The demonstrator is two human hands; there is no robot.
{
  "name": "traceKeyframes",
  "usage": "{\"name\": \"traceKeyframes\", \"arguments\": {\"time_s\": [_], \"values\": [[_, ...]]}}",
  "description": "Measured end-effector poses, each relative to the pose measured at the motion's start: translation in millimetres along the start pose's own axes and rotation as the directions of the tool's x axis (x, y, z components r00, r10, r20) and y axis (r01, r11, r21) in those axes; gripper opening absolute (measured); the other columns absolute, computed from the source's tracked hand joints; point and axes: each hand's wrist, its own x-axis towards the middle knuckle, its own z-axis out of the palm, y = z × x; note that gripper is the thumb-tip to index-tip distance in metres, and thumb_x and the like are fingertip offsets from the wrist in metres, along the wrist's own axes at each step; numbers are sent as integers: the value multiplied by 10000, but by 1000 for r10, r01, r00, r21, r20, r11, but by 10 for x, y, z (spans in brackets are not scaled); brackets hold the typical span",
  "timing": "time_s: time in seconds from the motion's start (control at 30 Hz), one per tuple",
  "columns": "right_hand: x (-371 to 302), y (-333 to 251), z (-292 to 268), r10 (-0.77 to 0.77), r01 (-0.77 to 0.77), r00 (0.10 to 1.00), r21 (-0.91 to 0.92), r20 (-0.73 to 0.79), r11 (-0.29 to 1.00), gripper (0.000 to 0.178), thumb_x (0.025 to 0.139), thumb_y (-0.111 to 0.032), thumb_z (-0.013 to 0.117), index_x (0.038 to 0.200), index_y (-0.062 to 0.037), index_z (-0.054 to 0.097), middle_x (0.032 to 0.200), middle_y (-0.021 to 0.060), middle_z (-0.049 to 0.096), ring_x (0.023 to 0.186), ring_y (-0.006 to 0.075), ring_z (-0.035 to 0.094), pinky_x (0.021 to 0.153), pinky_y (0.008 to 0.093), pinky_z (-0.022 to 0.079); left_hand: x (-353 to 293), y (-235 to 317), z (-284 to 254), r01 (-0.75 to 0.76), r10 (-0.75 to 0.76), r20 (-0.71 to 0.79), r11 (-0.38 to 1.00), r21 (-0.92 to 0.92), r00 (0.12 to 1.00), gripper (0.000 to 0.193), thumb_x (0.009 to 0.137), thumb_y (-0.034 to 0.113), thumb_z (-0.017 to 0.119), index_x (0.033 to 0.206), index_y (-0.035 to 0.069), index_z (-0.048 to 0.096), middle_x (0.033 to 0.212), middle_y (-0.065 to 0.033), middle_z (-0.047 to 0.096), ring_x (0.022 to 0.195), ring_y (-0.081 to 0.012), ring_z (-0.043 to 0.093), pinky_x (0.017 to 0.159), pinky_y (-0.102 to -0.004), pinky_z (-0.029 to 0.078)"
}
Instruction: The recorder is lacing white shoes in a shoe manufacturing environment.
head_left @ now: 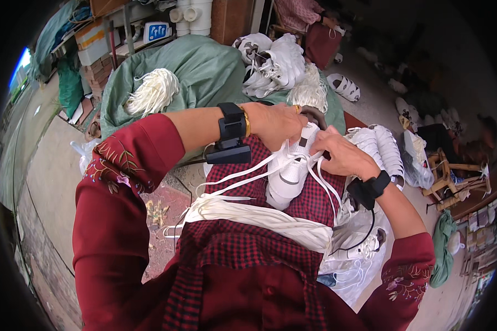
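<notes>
A white sneaker [286, 179] with grey trim rests on my lap, its toe pointing toward me. White shoelaces [243, 177] run through its upper, and long loose ends trail off both sides. My left hand [273, 124] is closed at the left edge of the lacing, where a lace comes out from under the fingers; the fingertips are partly hidden. On the other side of the tongue, my right hand [342, 153] has its thumb and fingers pinched on the lace. A thick bundle of white laces [254, 218] lies across my checked apron [215, 248], nearer to me than the shoe.
Beyond my left arm, a green sheet [204, 69] carries a pile of white laces [153, 91]. Several white sneakers [276, 63] are heaped farther back. More pale shoes [378, 146] stand by my right arm, near a small wooden chair [453, 176]. Another person's hand [330, 22] shows at the top.
</notes>
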Motion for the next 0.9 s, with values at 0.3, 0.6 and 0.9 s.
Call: {"name": "traceKeyframes", "arguments": {"time_s": [0.3, 0.6, 0.9], "values": [[286, -12, -43, 371, -408, 896, 123, 246, 905, 243, 824, -238, 652, 858, -10, 728, 916, 84, 669, 767, 184, 548, 737, 318, 451, 252, 201, -55, 430, -437, 193, 900, 75, 879, 376, 716, 246, 676, 924, -66, 710, 1024, -208, 688, 1068, -366, 599, 910, -557, 402], [173, -46, 309, 615, -93, 773, 930, -157, 355, 345, 1022, -433, 560, 1000, -116, 694, 865, -73, 565, 764, 48, 423, 683, 224, 336, 201, 160, 70, 558, -548, 104, 816, -150, 830, 186, 744, 179, 696, 840, 32, 754, 877, -138, 676, 953, -307, 613, 807, -465, 471], [55, 112, 408, 448, 102, 860, 943, -244, 318, 339, 1042, -432, 520, 1043, -136, 685, 977, -99, 599, 841, 32, 461, 737, 223, 335, 79, 201, 24, 193, -571, 66, 166, -967, 818, 306, 1037, 277, 558, 1123, -2, 653, 856, -77, 669, 635, -154, 672, 596, -280, 586]]}}
